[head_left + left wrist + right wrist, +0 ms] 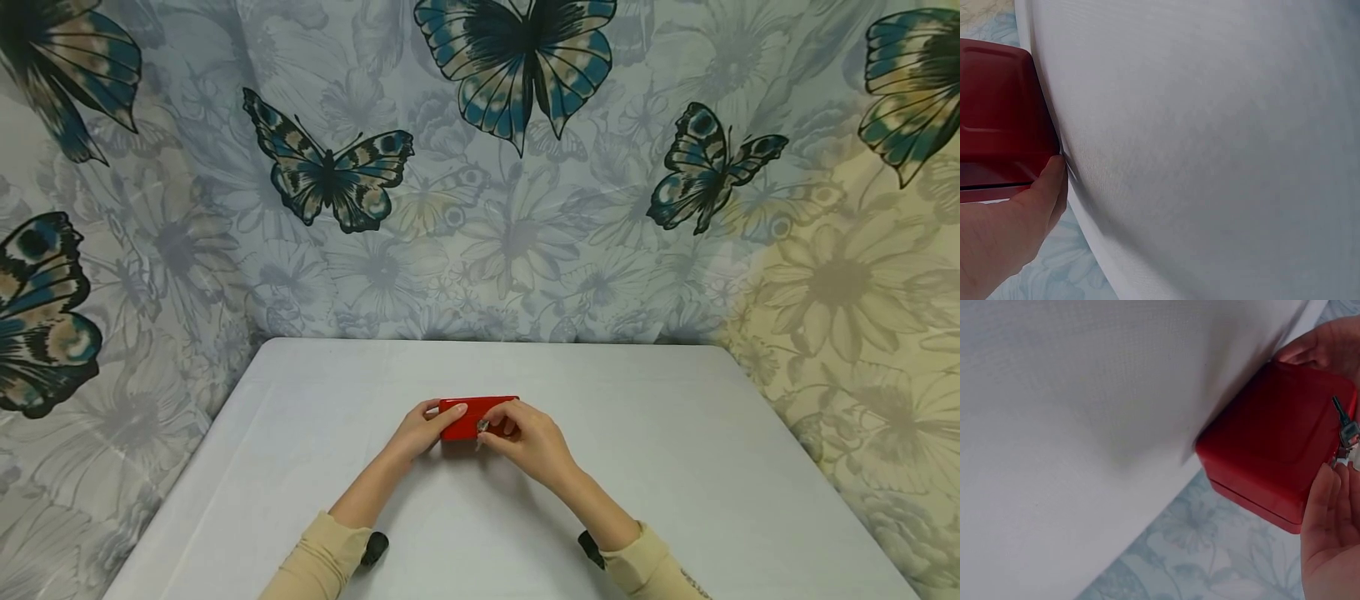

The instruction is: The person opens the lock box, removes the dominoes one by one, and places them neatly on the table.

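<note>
A small red lockable metal box (476,410) sits on the white table, its lid down. My left hand (422,431) grips its left end, the thumb lying on top; in the left wrist view, fingers of this hand (1025,222) touch the box's edge. At the front side, my right hand (528,440) pinches a small key (482,427) between thumb and fingers. The right wrist view has a second key (1345,425) with a dark blade hanging by the box front, next to the right hand (1332,531). The lock itself is hidden by the fingers.
The white table (360,375) spreads around the box. Behind it and at both sides hangs fabric (517,242) printed with butterflies and flowers. Dark wrist-worn devices show at the left cuff (315,554) and the right cuff (645,562).
</note>
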